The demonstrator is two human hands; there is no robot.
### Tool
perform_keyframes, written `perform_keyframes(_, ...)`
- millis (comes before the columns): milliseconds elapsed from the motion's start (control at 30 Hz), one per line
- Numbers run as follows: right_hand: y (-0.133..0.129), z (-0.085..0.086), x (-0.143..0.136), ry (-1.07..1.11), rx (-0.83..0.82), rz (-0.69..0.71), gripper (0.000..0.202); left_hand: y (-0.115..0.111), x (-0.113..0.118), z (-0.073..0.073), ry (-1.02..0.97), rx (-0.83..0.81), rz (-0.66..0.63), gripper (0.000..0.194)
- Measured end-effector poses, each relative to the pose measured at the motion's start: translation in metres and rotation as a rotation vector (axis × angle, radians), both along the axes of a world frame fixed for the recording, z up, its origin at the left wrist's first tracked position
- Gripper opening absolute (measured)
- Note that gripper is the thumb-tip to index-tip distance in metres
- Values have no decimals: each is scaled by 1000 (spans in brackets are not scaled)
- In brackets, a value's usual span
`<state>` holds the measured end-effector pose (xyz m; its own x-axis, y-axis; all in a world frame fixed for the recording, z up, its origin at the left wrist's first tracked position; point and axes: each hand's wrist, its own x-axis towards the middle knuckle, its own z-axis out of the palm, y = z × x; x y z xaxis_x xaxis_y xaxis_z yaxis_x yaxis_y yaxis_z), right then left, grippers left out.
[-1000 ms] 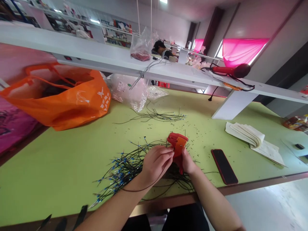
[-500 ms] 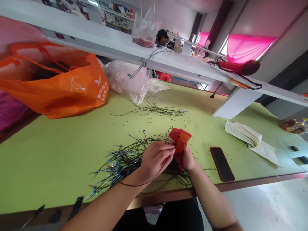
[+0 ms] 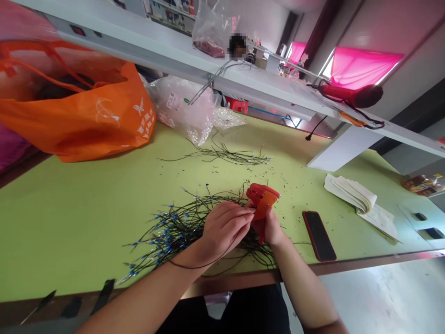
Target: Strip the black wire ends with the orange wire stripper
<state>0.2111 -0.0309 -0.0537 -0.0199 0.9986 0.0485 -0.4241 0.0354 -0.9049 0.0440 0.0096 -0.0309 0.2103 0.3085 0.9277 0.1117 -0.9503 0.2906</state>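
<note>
My right hand [image 3: 273, 229] is wrapped round the handles of a red and orange hand tool [image 3: 264, 202], its head pointing away from me. My left hand [image 3: 225, 227] pinches a thin black wire [image 3: 194, 267] at the tool's left side; the wire trails back over my left wrist. Where the wire meets the tool is hidden by my fingertips. Beneath and left of my hands lies a big tangled pile of black wires [image 3: 181, 229] with blue and bare metal ends. A smaller bundle of black wires [image 3: 232, 155] rests farther back on the green table [image 3: 86, 208].
Behind stand an orange bag [image 3: 114, 120] and clear plastic bags [image 3: 184, 104] at the left. To the right lie a phone [image 3: 320, 235] and folded papers [image 3: 361, 199]. A white shelf [image 3: 278, 88] crosses above, with a person beyond it. Small black scraps dot the tabletop.
The camera view has shifted slightly. Both hands keep nearly the same pose on the tool and the wire.
</note>
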Motion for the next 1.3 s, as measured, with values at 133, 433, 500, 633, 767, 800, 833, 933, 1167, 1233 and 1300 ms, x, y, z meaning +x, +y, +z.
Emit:
perform_keyframes(133, -1, 2, -2, 10, -19, -63, 63, 0, 0, -1, 4, 17, -4, 23)
perform_keyframes(433, -2, 6, -4, -93, -30, 22, 70, -1, 0, 5, -4, 15, -20, 18)
perform_keyframes(500, -3, 6, -5, -91, -46, 60, 71, -1, 0, 4, -18, 2, -31, 18)
perform_keyframes(633, -4, 6, -6, -90, -65, 97, 74, -1, 1, 1, -32, -10, -39, 18)
perform_keyframes(767, -5, 9, -8, -60, -73, 85, 72, -2, 1, 0, -30, -20, -48, 19)
perform_keyframes(800, -5, 9, -8, -56, -75, 79, 71, -2, 1, -1, -29, -22, -50, 20)
perform_keyframes(833, -6, 10, -9, -58, -79, 76, 71, -2, 1, -2, -26, -22, -51, 21)
perform_keyframes(933, -7, 13, -10, -72, -82, 67, 74, -2, 0, -3, -16, -20, -49, 22)
perform_keyframes(1167, -9, 16, -12, -44, -80, 57, 72, -2, -1, 1, -15, 2, -59, 17)
perform_keyframes(1233, -9, 17, -12, -40, -103, 46, 73, -3, -1, 3, -11, 13, -52, 16)
perform_keyframes(1300, -9, 19, -13, -41, -131, 29, 73, -3, -1, 5, -2, 22, -41, 15)
